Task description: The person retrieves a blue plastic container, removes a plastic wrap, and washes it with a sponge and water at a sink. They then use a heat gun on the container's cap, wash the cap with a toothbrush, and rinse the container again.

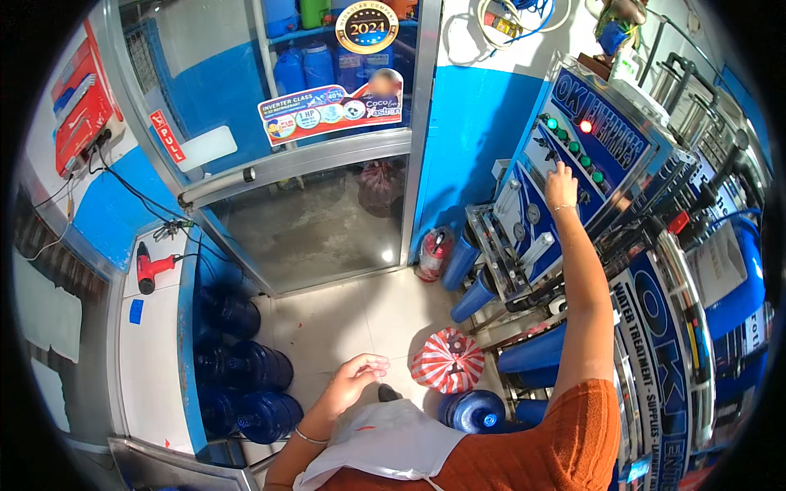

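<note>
"Looking at the upper right of the frame, which hand is nearer the control panel (610, 123)?"

"The right hand (562, 186). Its bent fingertips meet the switches (549, 153), or hover just before them; I cannot tell whether they grip one."

"How does that row run?"

"Slanting from upper left to lower right, beside the green lights (573, 147)."

"And the left hand (358, 381)?"

"Lower centre, well apart from the panel, fingers loosely extended and holding nothing, left of the striped bag (448, 361)."

"Edges?"

"Gauges (533, 214) sit lower left of the right hand. The roomier side looks leftward, toward the blue wall (458, 123)."
</note>
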`<action>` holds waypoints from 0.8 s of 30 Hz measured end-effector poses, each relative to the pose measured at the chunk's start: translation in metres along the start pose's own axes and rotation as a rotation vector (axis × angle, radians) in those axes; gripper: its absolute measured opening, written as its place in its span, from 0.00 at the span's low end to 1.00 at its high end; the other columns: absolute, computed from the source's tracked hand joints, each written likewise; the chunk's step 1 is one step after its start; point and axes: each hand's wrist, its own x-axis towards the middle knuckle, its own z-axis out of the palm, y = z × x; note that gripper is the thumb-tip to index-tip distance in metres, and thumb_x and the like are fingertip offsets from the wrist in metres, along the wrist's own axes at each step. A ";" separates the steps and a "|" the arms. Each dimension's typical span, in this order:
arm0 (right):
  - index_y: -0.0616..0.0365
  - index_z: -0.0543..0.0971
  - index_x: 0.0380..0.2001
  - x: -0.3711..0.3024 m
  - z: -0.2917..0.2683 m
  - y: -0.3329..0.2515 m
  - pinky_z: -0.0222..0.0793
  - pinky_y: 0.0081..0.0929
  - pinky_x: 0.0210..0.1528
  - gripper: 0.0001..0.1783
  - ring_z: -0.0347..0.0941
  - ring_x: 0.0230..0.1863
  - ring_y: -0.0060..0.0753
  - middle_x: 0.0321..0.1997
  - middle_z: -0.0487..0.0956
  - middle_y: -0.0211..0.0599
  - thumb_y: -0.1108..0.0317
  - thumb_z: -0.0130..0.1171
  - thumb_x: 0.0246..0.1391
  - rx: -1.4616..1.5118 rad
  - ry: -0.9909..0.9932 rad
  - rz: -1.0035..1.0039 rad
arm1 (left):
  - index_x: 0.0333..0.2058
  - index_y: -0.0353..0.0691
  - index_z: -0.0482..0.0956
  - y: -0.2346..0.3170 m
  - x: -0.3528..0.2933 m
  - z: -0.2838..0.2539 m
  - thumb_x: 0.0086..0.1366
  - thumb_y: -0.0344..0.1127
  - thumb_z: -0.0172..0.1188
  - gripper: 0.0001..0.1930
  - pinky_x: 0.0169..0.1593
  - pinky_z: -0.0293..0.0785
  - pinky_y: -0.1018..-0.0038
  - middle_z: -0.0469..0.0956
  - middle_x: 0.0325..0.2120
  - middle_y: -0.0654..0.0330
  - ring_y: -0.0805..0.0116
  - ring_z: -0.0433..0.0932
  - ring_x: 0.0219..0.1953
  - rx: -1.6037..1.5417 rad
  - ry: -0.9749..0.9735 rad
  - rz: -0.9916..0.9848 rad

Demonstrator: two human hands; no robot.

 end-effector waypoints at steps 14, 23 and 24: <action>0.50 0.80 0.32 0.069 0.089 0.040 0.72 0.33 0.37 0.08 0.77 0.33 0.35 0.31 0.78 0.30 0.69 0.49 0.58 0.097 0.223 -0.109 | 0.53 0.33 0.73 0.032 0.050 -0.026 0.69 0.27 0.53 0.15 0.55 0.73 0.71 0.79 0.46 0.57 0.70 0.76 0.50 0.333 0.111 0.150; 0.61 0.74 0.53 -0.078 -0.050 -0.361 0.66 0.44 0.60 0.31 0.68 0.60 0.55 0.56 0.74 0.54 0.61 0.69 0.45 0.791 -0.489 -1.083 | 0.49 0.36 0.77 0.084 -0.093 -0.065 0.62 0.27 0.56 0.15 0.54 0.73 0.68 0.80 0.45 0.55 0.63 0.78 0.49 0.556 0.797 0.309; 0.58 0.74 0.55 -0.122 -0.079 -0.415 0.63 0.44 0.63 0.31 0.67 0.61 0.56 0.58 0.74 0.53 0.56 0.67 0.50 0.812 -0.638 -1.237 | 0.48 0.37 0.78 0.093 -0.121 -0.064 0.61 0.26 0.57 0.15 0.54 0.73 0.68 0.80 0.44 0.55 0.62 0.78 0.48 0.722 0.959 0.416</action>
